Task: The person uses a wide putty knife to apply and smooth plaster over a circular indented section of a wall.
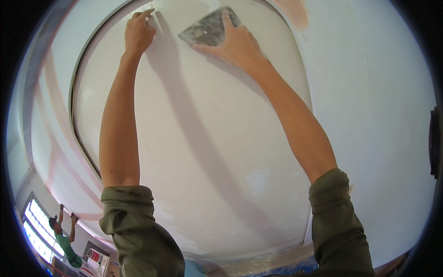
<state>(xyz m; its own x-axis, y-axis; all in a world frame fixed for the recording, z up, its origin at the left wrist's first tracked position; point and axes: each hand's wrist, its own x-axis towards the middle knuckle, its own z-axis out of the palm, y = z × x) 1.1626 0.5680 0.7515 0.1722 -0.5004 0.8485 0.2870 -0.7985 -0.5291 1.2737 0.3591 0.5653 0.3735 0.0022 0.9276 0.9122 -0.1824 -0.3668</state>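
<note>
My right hand (240, 46) grips a flat, wide putty scraper (210, 30), grey and smeared, its thumb and a finger spread over the plate. The scraper lies against the upper part of a large cream-white panel (221, 152) with a curved outline. My left hand (140, 33) is raised near the panel's upper left, its fingers bent and somewhat apart, with nothing visible in them. A wet-looking shiny patch shows on the panel beside its fingertips. Both forearms are bare below rolled dark green sleeves, and a long shadow falls across the panel.
A narrow dark gap (73, 99) runs along the panel's left edge. Pale surfaces with pinkish filler bands (69, 161) surround it. Far off at lower left, another person (67, 240) in green reaches up near a bright window (41, 226). White containers (94, 261) stand beside that person.
</note>
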